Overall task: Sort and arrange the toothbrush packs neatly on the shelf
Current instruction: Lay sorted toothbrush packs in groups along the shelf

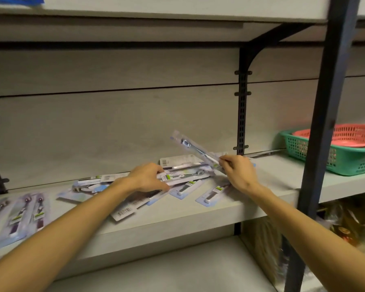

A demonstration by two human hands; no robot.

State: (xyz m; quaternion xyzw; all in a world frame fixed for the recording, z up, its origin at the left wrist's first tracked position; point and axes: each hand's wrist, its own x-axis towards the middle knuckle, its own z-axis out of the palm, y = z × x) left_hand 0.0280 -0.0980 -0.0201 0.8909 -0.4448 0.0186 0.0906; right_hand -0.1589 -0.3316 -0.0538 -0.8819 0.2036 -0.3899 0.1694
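Note:
A loose heap of toothbrush packs (177, 163) lies in the middle of the grey shelf (177, 213). My left hand (148, 178) grips one pack (183, 175) lying across the heap, fingers curled over its edge. My right hand (238, 171) pinches the lower end of another clear pack (190, 145), which tilts up and to the left above the heap. Further packs (19, 216) lie side by side at the shelf's left end.
A green basket (316, 157) with a red basket (350, 135) nested inside stands on the shelf to the right. A dark metal upright (320, 144) runs down in front of it. A slotted bracket (242, 114) is fixed to the back wall. Goods fill the lower right shelf.

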